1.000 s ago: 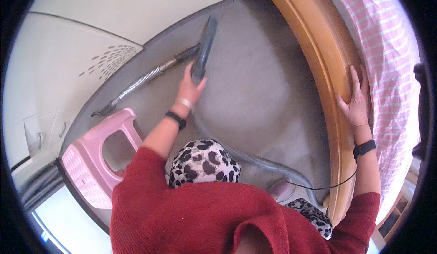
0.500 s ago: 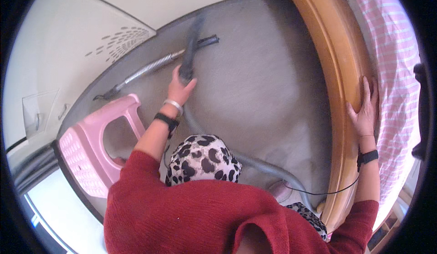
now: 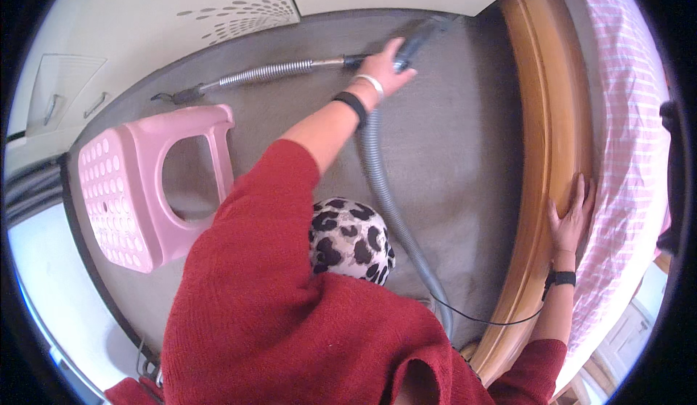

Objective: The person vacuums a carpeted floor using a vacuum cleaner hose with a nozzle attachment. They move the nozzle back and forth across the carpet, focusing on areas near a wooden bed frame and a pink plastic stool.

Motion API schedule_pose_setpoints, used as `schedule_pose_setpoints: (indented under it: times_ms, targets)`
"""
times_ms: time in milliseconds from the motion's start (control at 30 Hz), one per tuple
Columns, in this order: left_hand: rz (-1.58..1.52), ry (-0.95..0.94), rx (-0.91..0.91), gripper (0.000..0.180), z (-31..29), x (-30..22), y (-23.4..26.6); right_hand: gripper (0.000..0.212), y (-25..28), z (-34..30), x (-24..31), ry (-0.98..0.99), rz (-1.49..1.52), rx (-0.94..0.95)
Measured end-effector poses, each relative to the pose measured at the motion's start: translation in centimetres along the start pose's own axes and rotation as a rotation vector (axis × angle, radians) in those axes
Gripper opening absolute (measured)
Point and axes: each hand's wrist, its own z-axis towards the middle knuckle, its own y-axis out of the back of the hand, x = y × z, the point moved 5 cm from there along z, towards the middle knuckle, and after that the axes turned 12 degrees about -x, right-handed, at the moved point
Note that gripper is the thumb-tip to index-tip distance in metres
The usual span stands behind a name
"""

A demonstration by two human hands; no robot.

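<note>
My left hand (image 3: 386, 72) is wrapped round the dark vacuum cleaner nozzle (image 3: 421, 41), which is smeared by motion and points at the far edge of the floor. From this hand a grey ribbed vacuum hose (image 3: 381, 180) curves back toward me past my knee. My right hand (image 3: 570, 222) lies with fingers outstretched on the curved wooden bed frame (image 3: 537, 115), beside the pink checked bedding (image 3: 624, 151). Just left of the nozzle, on the floor, lies a tool with a silvery coiled section (image 3: 268, 71) and dark ends, its right end partly behind my left hand.
A pink plastic stool (image 3: 149, 180) lies on its side at the left. White cabinets (image 3: 145, 20) with handles line the far left of the grey floor (image 3: 457, 151). A thin black cable (image 3: 494, 323) runs from my right wrist. My patterned knee (image 3: 348, 242) is in the middle.
My left hand has carried the nozzle forward and to the right, the hose following. My right hand stays on the bed frame, lower in the picture. The whole view has shifted.
</note>
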Motion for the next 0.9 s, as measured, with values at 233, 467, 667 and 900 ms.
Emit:
schedule_pose_setpoints:
  times_ms: [233, 467, 667, 900]
  targets:
    - [0.307, 0.404, -0.362, 0.063, -12.9, 12.1, 18.0, 0.084, -0.1, 0.0, -0.3, -0.003, 0.02, 0.028]
    - [0.255, 0.276, -0.313, 0.066, -13.8, 9.9, 13.6, 0.084, 0.3, 0.3, 0.4, 0.025, 0.01, 0.011]
    - [0.124, -0.133, 0.06, 0.067, -4.6, -0.7, 2.4, 0.083, 0.1, 0.1, -0.1, 0.036, -0.037, 0.012]
    - [0.117, -0.003, 0.04, 0.067, -0.7, 1.1, 4.8, 0.081, -0.1, -0.3, -0.8, 0.013, 0.001, 0.006]
